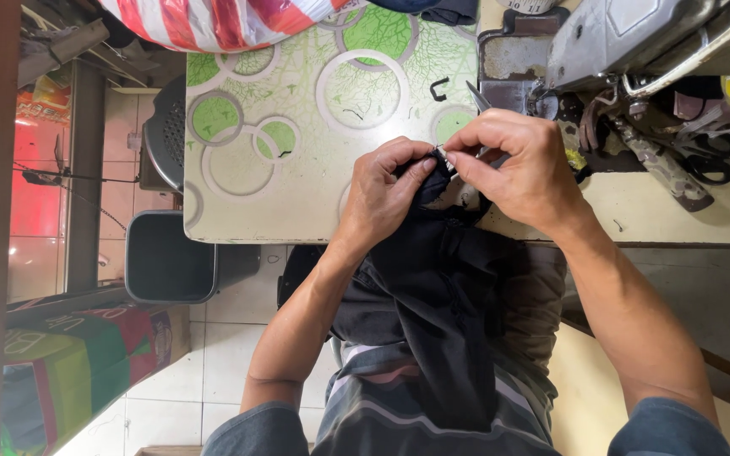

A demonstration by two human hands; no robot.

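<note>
1. In the head view we see the left hand (386, 190) bunched around the top edge of a dark garment (433, 304), its fingers curled shut on the cloth with the thumb pressing towards the other hand.
2. The right hand (513, 165) meets it from the other side; its grip is pinched closed, thumb and forefinger nipping a small silvery metal piece (444, 155) at the edge of the garment. We cannot tell exactly what that piece is, as it is too small.
3. The two hands touch at the fingertips, just above the near edge of the bench (314, 211), which has a pale top printed with green and white circles.
4. The garment hangs from the hands down over the bench edge and lies across the person's lap, over a striped shirt (399, 405).
5. A sewing machine (635, 42) stands at the right, just behind the right hand.
6. A small black hook-shaped bit (438, 87) lies on the bench beyond the hands.
7. A dark bin (169, 257) stands on the tiled floor under the bench's left end, and a red, white and blue striped bag (213, 21) rests at the far edge.
</note>
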